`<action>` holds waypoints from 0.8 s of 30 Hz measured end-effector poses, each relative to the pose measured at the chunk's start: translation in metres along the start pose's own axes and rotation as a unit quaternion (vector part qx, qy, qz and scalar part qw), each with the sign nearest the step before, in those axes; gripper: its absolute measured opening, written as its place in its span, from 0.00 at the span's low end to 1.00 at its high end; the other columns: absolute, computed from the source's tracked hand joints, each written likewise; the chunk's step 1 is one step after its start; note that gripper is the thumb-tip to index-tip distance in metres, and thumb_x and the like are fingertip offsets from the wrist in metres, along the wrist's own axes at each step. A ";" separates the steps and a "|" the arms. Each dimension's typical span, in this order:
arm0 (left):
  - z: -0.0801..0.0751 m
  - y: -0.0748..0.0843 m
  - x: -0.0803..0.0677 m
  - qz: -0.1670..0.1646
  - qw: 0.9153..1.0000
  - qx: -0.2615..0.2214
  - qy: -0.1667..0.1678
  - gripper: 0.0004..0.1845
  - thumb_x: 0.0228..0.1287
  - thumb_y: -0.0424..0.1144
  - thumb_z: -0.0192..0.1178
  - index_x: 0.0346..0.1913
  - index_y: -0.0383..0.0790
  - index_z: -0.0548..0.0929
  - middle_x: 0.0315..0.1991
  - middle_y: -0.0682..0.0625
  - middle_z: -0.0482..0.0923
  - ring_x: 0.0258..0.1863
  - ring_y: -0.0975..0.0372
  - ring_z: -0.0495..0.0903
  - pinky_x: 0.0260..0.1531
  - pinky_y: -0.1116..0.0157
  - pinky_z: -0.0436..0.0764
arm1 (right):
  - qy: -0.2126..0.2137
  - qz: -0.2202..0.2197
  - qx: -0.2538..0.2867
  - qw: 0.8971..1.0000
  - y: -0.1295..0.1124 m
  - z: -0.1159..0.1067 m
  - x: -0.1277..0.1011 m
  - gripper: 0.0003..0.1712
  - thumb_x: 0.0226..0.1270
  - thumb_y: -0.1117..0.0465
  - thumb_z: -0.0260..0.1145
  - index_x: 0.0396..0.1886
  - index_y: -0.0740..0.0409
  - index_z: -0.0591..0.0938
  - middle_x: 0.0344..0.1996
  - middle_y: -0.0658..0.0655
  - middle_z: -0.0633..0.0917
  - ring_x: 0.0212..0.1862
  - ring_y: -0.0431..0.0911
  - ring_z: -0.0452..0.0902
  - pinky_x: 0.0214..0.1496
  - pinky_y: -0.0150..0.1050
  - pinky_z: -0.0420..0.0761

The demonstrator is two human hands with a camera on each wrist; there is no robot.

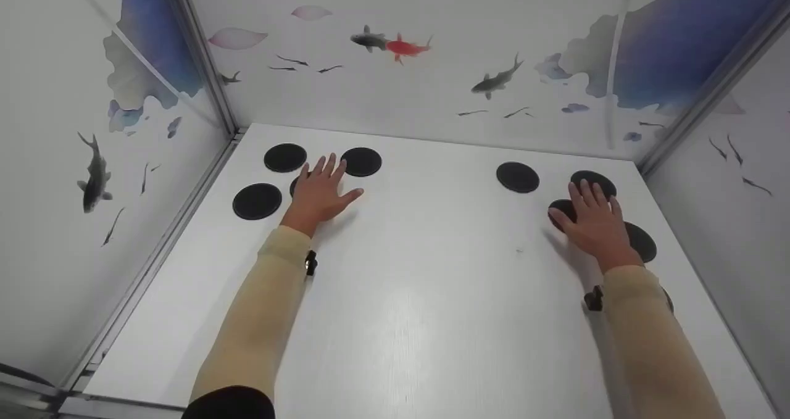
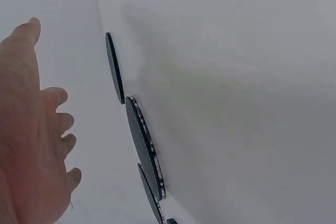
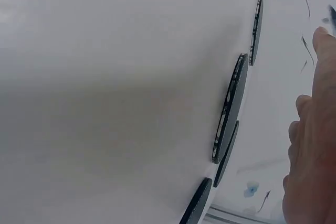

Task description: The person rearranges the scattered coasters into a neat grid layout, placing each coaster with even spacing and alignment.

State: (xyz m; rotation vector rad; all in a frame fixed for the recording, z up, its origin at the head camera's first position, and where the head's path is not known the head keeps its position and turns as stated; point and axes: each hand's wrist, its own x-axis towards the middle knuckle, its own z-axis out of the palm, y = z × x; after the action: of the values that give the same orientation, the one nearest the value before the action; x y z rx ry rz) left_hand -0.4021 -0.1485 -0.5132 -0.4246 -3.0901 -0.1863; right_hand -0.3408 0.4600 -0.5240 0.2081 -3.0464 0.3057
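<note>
Palm down, my left hand [image 1: 318, 194] hovers over the left group of flat black discs, its fingers spread and empty. It partly covers one black disc [image 1: 294, 187]; another disc [image 1: 361, 161] lies just beyond its fingertips. In the left wrist view a gap shows between the hand and the nearest disc [image 2: 143, 148]. My right hand [image 1: 596, 221], also empty with straight fingers, is held above the right group. Its fingers overlap a far disc [image 1: 595, 178], its thumb overlaps a nearer disc [image 1: 560, 214], and a third disc [image 1: 640, 242] shows beside the wrist.
More black discs lie at the left, one at the back [image 1: 285, 158] and one nearer [image 1: 257, 201]. A single disc [image 1: 518, 177] sits left of my right hand. White panels [image 1: 401, 92] printed with fish enclose the white table [image 1: 419, 283] at the back and sides.
</note>
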 end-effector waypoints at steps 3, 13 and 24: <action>0.000 -0.003 0.001 0.012 1.000 -0.014 0.019 0.50 0.82 0.72 0.47 0.90 0.41 0.55 0.90 0.39 0.51 0.88 0.44 0.52 0.85 0.40 0.51 | 0.027 -0.001 0.021 0.999 -0.006 0.001 0.001 0.56 0.86 0.28 0.52 0.90 0.66 0.53 0.87 0.76 0.54 0.86 0.74 0.45 0.84 0.75 0.43; 0.001 -0.024 -0.004 0.015 0.975 -0.214 0.058 0.32 0.80 0.54 0.66 0.75 0.38 0.78 0.77 0.40 0.72 0.78 0.44 0.71 0.79 0.45 0.69 | 0.012 0.024 0.205 0.979 -0.039 0.008 0.008 0.49 0.85 0.37 0.63 0.87 0.68 0.62 0.79 0.76 0.68 0.80 0.71 0.64 0.83 0.69 0.59; 0.001 -0.057 -0.024 -0.004 0.965 -0.255 0.054 0.34 0.78 0.52 0.70 0.76 0.36 0.76 0.78 0.38 0.68 0.81 0.44 0.66 0.81 0.45 0.64 | -0.004 -0.018 0.271 0.962 -0.099 0.033 0.023 0.43 0.85 0.45 0.68 0.84 0.66 0.66 0.79 0.72 0.70 0.79 0.67 0.68 0.81 0.65 0.68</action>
State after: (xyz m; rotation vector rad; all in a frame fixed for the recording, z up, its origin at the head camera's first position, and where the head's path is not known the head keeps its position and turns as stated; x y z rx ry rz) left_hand -0.3947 -0.2095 -0.5213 -0.3905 -2.9018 -0.9808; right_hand -0.3511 0.3543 -0.5358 0.2900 -2.8844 1.1317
